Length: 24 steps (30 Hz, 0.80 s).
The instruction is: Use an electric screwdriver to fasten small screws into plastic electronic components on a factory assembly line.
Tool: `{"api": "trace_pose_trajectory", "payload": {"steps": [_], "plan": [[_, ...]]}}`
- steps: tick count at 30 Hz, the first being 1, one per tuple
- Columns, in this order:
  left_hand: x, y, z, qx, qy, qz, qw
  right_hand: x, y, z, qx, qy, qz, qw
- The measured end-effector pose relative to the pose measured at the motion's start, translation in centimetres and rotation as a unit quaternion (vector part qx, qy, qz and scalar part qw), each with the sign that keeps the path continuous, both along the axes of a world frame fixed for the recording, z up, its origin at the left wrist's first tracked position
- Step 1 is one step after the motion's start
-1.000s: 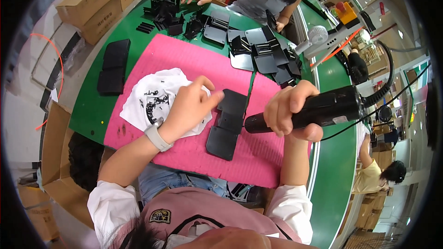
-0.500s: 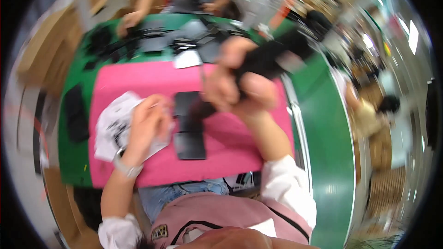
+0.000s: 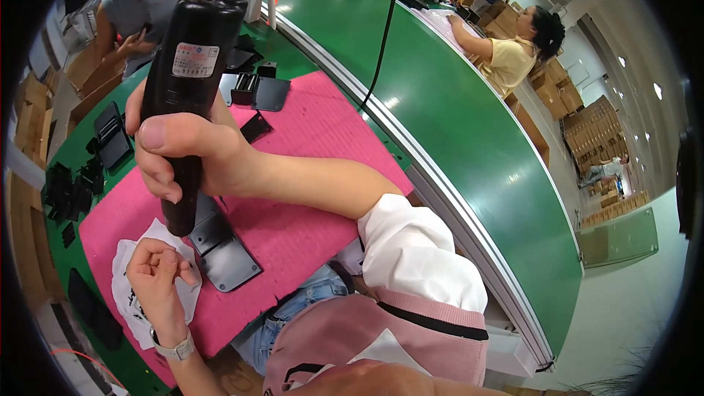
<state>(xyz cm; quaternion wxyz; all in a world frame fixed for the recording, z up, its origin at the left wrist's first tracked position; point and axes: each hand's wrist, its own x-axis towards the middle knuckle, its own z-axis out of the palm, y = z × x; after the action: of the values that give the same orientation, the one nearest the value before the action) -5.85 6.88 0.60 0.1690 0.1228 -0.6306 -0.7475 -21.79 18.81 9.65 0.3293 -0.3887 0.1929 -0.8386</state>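
Observation:
A black electric screwdriver (image 3: pixel 189 94) is in my right hand (image 3: pixel 202 148), its fingers wrapped round the body. It stands nearly upright, its thick end up and its narrow end down over a flat black plastic panel (image 3: pixel 229 262). Whether its tip touches the panel is hidden. My left hand (image 3: pixel 158 270), with a watch on its wrist, is just left of the panel, above a crumpled white bag (image 3: pixel 125 271). Its fingers are curled, thumb against forefinger; anything between them is too small to make out. Both panel and bag lie on a pink mat (image 3: pixel 308 209).
Black parts lie piled (image 3: pixel 73 189) at the left, with a dark case (image 3: pixel 94 312) nearer me. Panels (image 3: pixel 258 89) and a small black piece (image 3: pixel 257 127) lie beyond my right hand. A metal rail (image 3: pixel 447 209) edges the green belt (image 3: pixel 455 139). Two co-workers stand farther off.
The view has turned. My right hand has brought the screwdriver from leaning up and right to nearly upright over the panel. My left hand stays by the white bag, fingers curled.

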Motion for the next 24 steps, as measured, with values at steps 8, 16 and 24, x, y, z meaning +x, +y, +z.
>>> {"api": "trace_pose_trajectory", "payload": {"steps": [8,16,24], "plan": [[0.0,0.8,0.5,0.008,0.026,0.005,1.000,0.9,-0.5,-0.3,-0.058,-0.042,-0.012,0.997],[-0.1,0.3,-0.5,-0.020,-0.010,0.032,0.999,1.1,-0.4,-0.6,-0.055,-0.037,-0.013,0.998],[-0.3,0.4,-0.1,-0.018,0.010,0.004,1.000,1.3,-0.3,-0.5,-0.045,-0.038,-0.005,0.998]]}}
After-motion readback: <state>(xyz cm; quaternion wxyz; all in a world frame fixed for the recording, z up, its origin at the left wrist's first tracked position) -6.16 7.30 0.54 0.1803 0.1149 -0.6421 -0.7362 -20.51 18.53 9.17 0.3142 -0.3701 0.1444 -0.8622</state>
